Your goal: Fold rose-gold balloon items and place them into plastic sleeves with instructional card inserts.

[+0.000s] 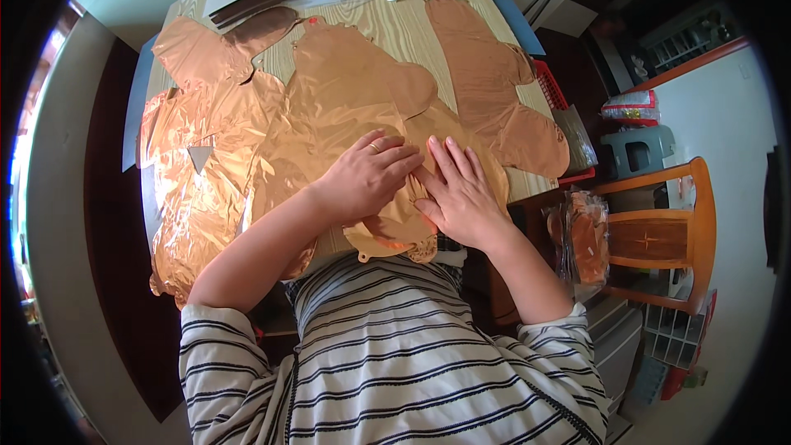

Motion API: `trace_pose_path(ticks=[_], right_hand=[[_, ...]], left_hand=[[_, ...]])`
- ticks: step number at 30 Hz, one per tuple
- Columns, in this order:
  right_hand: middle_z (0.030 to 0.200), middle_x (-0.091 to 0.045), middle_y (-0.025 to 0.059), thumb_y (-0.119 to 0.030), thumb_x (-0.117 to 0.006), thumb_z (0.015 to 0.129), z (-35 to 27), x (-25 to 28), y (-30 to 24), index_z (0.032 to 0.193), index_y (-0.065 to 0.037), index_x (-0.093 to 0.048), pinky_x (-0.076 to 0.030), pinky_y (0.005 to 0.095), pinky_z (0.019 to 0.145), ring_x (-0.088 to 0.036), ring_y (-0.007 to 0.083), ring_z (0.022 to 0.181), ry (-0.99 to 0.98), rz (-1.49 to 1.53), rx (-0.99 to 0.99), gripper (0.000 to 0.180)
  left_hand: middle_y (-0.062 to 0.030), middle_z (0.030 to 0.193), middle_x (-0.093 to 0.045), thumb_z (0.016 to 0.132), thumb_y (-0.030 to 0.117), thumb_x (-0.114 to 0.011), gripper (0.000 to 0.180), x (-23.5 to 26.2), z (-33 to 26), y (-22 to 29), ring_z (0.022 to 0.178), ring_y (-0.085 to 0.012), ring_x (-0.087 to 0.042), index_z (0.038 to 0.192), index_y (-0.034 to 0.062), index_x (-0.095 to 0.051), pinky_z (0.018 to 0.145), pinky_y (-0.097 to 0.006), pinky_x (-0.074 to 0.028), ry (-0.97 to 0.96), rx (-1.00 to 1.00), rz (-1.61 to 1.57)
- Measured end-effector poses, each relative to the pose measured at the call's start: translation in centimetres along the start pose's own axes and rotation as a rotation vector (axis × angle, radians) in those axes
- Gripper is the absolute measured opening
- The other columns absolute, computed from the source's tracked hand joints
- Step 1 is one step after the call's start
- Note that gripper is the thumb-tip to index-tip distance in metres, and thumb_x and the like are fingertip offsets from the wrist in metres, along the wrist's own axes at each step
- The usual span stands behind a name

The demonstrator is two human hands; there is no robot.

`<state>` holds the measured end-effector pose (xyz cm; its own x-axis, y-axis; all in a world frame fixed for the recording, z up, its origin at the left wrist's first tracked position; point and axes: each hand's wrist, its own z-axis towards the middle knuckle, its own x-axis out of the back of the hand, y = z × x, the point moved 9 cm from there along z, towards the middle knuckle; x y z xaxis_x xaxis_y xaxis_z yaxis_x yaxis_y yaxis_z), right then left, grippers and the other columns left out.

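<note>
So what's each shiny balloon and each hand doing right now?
Copper foil balloon under the hands: deflated, flat on the wooden table.
Crinkled copper foil balloon at the left: flat, hanging over the edge.
Long copper foil balloon at the right: flat.
Left hand: open, pressing foil.
Right hand: open, pressing foil.

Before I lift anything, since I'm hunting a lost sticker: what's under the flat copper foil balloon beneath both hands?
Under the copper foil balloon only the light wooden table shows at its edges; anything beneath the foil is covered.

Left hand (371, 175) and right hand (460, 194) palms down, fingers spread, fingertips touching
</note>
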<state>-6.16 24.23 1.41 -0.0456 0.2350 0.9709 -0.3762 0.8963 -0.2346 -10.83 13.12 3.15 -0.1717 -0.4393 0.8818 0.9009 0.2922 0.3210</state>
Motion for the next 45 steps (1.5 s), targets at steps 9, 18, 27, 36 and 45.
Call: trace_pose_path(ticks=[9, 18, 27, 36, 45], right_hand=[[0.161, -0.035, 0.0183, -0.046, -0.060, 0.097, -2.4, 0.2, -0.7, 0.148, -0.013, -0.053, -0.020, 0.0571, 0.122, -0.028, 0.0404, 0.150, 0.058, 0.029, 0.078, 0.060], [0.134, -0.062, 0.0148, -0.011, -0.063, 0.089, -4.4, 1.1, -2.3, 0.127, 0.000, -0.064, -0.036, 0.0510, 0.117, -0.053, 0.0317, 0.134, 0.253, -0.048, 0.295, 0.040], [0.134, -0.064, 0.0128, -0.010, -0.070, 0.083, -4.0, 1.2, -2.5, 0.124, -0.001, -0.067, -0.037, 0.0521, 0.117, -0.054, 0.0302, 0.134, 0.223, -0.084, 0.308, 0.042], [0.130, -0.064, 0.0163, -0.015, -0.058, 0.095, -4.1, 1.6, -3.1, 0.122, 0.000, -0.067, -0.036, 0.0518, 0.117, -0.056, 0.0344, 0.128, 0.238, -0.141, 0.330, 0.033], [0.126, -0.067, 0.0151, -0.016, -0.062, 0.094, -5.6, 1.9, -3.5, 0.119, -0.002, -0.068, -0.044, 0.0499, 0.111, -0.062, 0.0321, 0.121, 0.368, -0.106, 0.387, 0.029]], left_hand=[[-0.0084, 0.141, -0.061, 0.093, 0.018, -0.066, 0.043, -0.5, -0.7, -1.2, 0.134, -0.0314, -0.053, 0.135, 0.0090, -0.061, 0.118, -0.055, -0.033, -0.012, 0.052, -0.110], [-0.0095, 0.141, -0.060, 0.096, 0.025, -0.064, 0.041, -0.4, -0.6, -0.7, 0.135, -0.0312, -0.052, 0.134, 0.0101, -0.062, 0.118, -0.054, -0.033, -0.054, 0.021, -0.046], [-0.0131, 0.143, -0.057, 0.095, 0.040, -0.064, 0.048, -0.5, -0.3, -0.1, 0.137, -0.0340, -0.050, 0.137, 0.0177, -0.061, 0.120, -0.058, -0.028, -0.146, -0.086, 0.063], [-0.0132, 0.140, -0.057, 0.089, 0.033, -0.070, 0.044, 0.5, 0.3, -2.5, 0.138, -0.0328, -0.048, 0.130, 0.0170, -0.066, 0.119, -0.058, -0.031, -0.041, -0.002, 0.092], [-0.0142, 0.141, -0.056, 0.090, 0.029, -0.069, 0.041, 0.8, 0.0, -2.9, 0.135, -0.0339, -0.049, 0.129, 0.0149, -0.067, 0.117, -0.056, -0.033, 0.009, 0.000, -0.030]])
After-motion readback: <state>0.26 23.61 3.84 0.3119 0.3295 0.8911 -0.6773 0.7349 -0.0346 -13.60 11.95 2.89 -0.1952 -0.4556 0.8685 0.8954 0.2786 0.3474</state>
